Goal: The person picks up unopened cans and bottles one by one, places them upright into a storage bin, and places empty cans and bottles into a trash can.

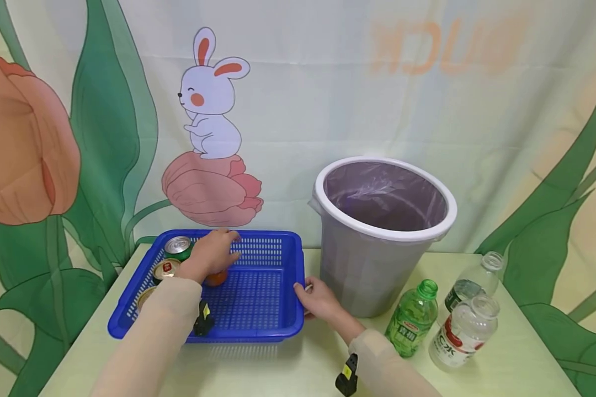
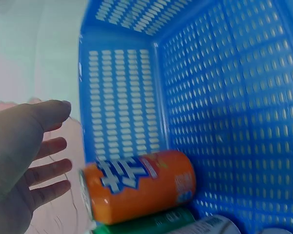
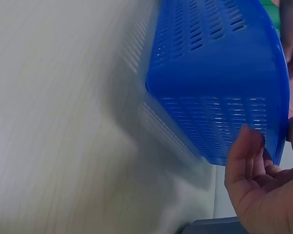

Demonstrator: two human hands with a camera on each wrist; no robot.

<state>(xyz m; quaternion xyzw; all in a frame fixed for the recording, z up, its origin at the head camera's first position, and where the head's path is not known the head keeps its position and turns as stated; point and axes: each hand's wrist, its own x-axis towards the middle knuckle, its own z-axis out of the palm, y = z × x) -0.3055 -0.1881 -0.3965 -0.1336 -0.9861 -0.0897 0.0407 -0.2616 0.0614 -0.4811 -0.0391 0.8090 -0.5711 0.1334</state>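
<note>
On the tabletop [image 1: 303, 369]: a lined grey bin [image 1: 360, 275], a blue basket [image 1: 248, 334], bottles and cans.
The bin stands to the right of the basket, which is at the tabletop's left side. The right hand [image 1: 320, 301] grips the basket's right rim, fingers against the outer wall. The left hand [image 1: 212, 252] is over the basket's far left part, holding nothing, its fingers loosely spread. A green bottle [image 1: 411, 322] and two clear bottles [image 1: 464, 333] are grouped at the tabletop's right. Inside the basket, an orange can [image 2: 141, 185] is beside a green can [image 1: 179, 248]; a dark can [image 1: 166, 269] and another can [image 1: 146, 296], partly hidden by the sleeve, line the left wall.
</note>
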